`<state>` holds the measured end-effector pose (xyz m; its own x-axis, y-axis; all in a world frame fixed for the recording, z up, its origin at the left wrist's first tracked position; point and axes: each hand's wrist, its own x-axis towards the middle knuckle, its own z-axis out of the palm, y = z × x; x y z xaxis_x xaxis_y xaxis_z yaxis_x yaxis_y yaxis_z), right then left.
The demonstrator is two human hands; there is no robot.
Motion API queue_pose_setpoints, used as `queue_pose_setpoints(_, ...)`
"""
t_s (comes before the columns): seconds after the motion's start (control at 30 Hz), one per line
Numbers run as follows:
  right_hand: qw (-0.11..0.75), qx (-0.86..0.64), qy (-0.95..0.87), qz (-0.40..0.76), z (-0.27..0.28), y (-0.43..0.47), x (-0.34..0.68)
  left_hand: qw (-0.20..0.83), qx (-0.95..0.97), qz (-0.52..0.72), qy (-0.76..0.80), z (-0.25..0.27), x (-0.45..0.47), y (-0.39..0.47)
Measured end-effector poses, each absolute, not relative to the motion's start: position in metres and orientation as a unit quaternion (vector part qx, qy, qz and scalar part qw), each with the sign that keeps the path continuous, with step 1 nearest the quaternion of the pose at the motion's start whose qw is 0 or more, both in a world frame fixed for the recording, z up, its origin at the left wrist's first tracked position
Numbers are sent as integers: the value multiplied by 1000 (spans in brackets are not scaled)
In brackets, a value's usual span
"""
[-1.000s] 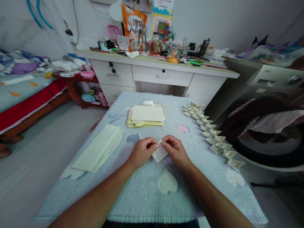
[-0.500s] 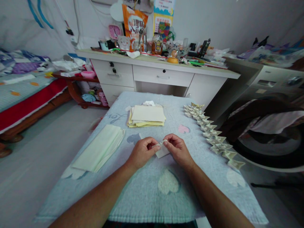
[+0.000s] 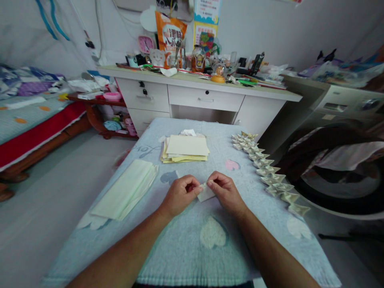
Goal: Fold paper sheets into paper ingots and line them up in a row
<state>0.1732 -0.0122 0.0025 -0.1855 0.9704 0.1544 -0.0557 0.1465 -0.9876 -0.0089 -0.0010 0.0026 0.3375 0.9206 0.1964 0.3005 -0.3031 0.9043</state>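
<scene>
A small folded piece of pale paper (image 3: 206, 195) is held between my two hands just above the blue cloth. My left hand (image 3: 182, 195) pinches its left corner between thumb and fingers. On the right side, my right hand (image 3: 225, 191) grips the upper edge, thumb on top. Part of the paper is hidden behind the fingers. Beyond the hands lies a stack of cream and yellow paper sheets (image 3: 187, 145). To the left rests a pile of long pale-green folded paper (image 3: 124, 190). A row of folded paper boats (image 3: 268, 171) runs down the right side.
The table is covered by a blue cloth (image 3: 168, 256) with heart patterns. Behind it stands a white desk (image 3: 207, 94) crowded with a jar, a snack bag and other items. A washing machine (image 3: 339, 104) is at the right, a bed (image 3: 33, 116) at the left.
The fold at the paper's top edge looks pressed flatter. My left thumb has shifted slightly down and right along it; both hands stay on the paper.
</scene>
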Motion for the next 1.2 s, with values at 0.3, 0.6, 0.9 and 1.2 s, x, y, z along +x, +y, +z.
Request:
queue_pose_setpoints(0.3, 478, -403, -618, 476, -4, -11, 168, 391, 718, 394, 420, 4, -6, -1)
queue_pose_setpoints(0.6, 461, -416, -612, 489, 7, -14, 175, 440, 697, 376, 423, 7, -6, -2)
queue_pose_setpoints(0.9, 442, -411, -584, 543, 6, -14, 173, 500, 637, 416, 413, 2, -10, 3)
queue_pose_setpoints(1.2, 426, -420, -638, 485, -1, -15, 165, 491, 643, 418, 414, 1, -8, 1)
